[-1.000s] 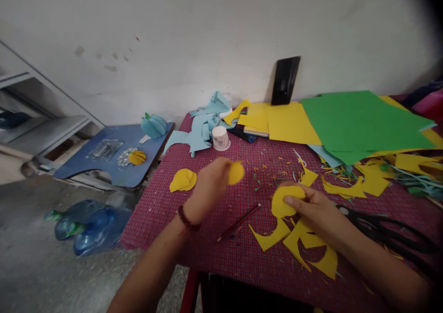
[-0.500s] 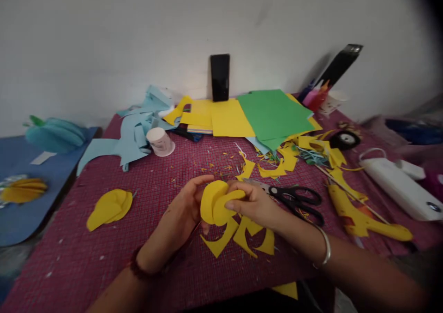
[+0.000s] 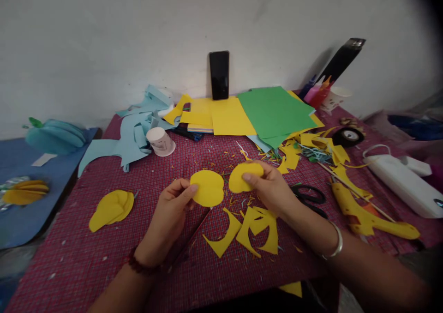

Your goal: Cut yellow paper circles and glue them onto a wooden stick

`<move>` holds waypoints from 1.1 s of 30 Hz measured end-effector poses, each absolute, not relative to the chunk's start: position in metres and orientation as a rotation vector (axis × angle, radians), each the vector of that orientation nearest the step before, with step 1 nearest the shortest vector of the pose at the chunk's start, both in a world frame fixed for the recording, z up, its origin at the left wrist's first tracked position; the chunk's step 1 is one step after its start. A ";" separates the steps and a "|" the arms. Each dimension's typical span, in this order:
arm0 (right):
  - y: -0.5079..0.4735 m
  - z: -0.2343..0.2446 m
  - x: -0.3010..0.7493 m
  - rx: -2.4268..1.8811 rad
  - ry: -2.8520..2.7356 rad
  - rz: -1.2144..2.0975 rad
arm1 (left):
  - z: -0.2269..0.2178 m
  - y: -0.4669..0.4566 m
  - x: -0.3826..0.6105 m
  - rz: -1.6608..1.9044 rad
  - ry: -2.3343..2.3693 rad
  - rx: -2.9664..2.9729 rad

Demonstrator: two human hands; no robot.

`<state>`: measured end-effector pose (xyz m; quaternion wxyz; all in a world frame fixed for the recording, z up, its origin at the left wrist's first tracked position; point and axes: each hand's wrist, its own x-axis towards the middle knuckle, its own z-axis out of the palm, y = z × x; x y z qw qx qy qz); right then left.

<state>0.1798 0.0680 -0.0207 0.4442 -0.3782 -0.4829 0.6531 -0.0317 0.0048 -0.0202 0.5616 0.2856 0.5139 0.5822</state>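
My left hand pinches a rounded yellow paper cutout by its left edge. In my right hand, thumb on top, is a second yellow paper cutout; whether it is one layer or more I cannot tell. The two cutouts are apart, held above the table. Below them lie curved yellow paper scraps. A thin stick lies beside my left hand. Scissors with black handles are partly covered by my right hand. Further left rests a pile of similar yellow cutouts.
A white paper cup stands by blue paper scraps. Green sheets and yellow sheets lie before an upright phone. A yellow glue gun and a white box-shaped device are at right.
The yellow cutouts, held together before, are now apart, one in each hand. My right hand has moved up and right, and my left hand has moved left.
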 end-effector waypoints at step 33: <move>0.073 -0.028 0.174 -1.215 -1.537 1.400 | -0.018 0.006 -0.024 1.366 1.433 0.688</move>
